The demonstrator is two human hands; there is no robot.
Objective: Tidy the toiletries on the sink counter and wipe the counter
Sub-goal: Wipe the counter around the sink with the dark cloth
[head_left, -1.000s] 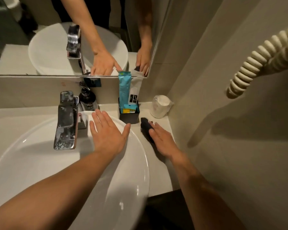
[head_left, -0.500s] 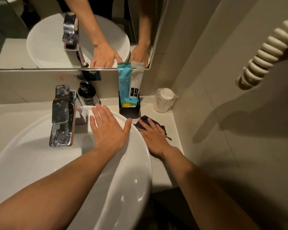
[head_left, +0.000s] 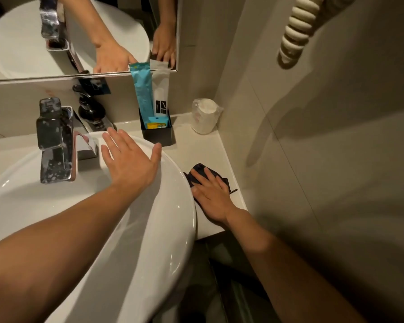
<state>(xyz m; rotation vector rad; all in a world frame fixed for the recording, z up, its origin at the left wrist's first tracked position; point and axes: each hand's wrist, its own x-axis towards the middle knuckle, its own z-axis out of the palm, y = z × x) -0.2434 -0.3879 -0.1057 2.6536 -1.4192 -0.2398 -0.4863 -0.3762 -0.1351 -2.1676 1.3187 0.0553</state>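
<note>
My right hand [head_left: 211, 195] lies flat on a dark blue cloth [head_left: 197, 171], pressing it onto the pale counter [head_left: 203, 150] right of the basin. My left hand [head_left: 128, 159] rests open, fingers spread, on the white basin's rim [head_left: 173, 183]. At the back stands a black holder [head_left: 158, 134] with a tall blue packet [head_left: 141, 92], a white packet [head_left: 161, 96] and a small blue-yellow sachet [head_left: 156, 124]. A wrapped white cup [head_left: 203, 116] sits upside down in the counter's corner.
A chrome faucet [head_left: 54, 141] rises behind the basin, with a dark soap pump [head_left: 90, 108] beside it. A mirror [head_left: 79, 36] runs above the counter. The tiled wall [head_left: 313, 159] closes the right side, with a coiled cream cord [head_left: 294, 31] hanging on it.
My right hand has slid the cloth toward me along the counter, away from the black holder. The left hand has stayed on the basin rim.
</note>
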